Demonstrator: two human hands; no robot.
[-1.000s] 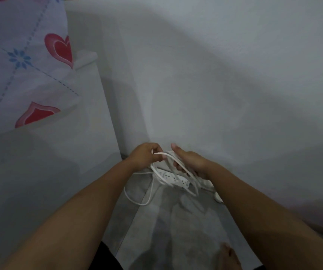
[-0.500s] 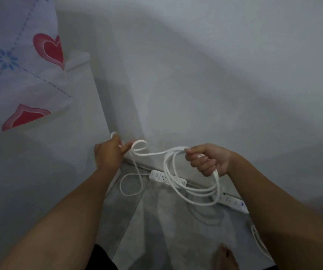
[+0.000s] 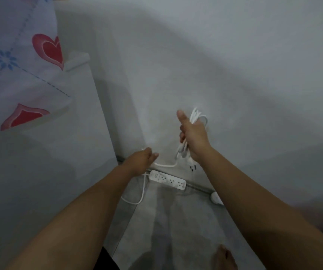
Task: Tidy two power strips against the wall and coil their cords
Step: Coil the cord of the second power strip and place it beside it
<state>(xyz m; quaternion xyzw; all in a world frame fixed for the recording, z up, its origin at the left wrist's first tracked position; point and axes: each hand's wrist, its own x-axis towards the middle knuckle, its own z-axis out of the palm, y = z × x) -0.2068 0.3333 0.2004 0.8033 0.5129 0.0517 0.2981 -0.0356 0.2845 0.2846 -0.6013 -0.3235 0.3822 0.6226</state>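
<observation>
While a bare foot [image 3: 227, 257] shows at the bottom edge right of centre, standing on the grey floor [image 3: 176, 221], two bare forearms reach up the frame from the lower corners. Above the foot, just below the middle of the frame, a white power strip [image 3: 167, 180] lies flat on the floor, its long side close along the foot of the wall [image 3: 234, 65]. Its cord [image 3: 140, 197] leaves the strip's left end and drops in a loop on the floor towards the lower left. To the right of the strip, at the wall's foot, the end of a second white strip [image 3: 216, 198] peeks out from behind the right forearm; the rest of it is hidden.

Just above the first strip's left end, the left hand [image 3: 140, 160] is loosely curled around a run of white cord, which sags to the right and rises to the other hand. Higher, near the centre of the frame, the right hand [image 3: 192, 137] is closed around a bundle of coiled cord [image 3: 195, 115], thumb sticking up; loops stand out above the fist and hang below it. A plug [image 3: 192, 164] with dark pins dangles under the wrist.

At upper left, a pale sheet [image 3: 20, 75] printed with red hearts and blue flowers drapes over a bed edge.
</observation>
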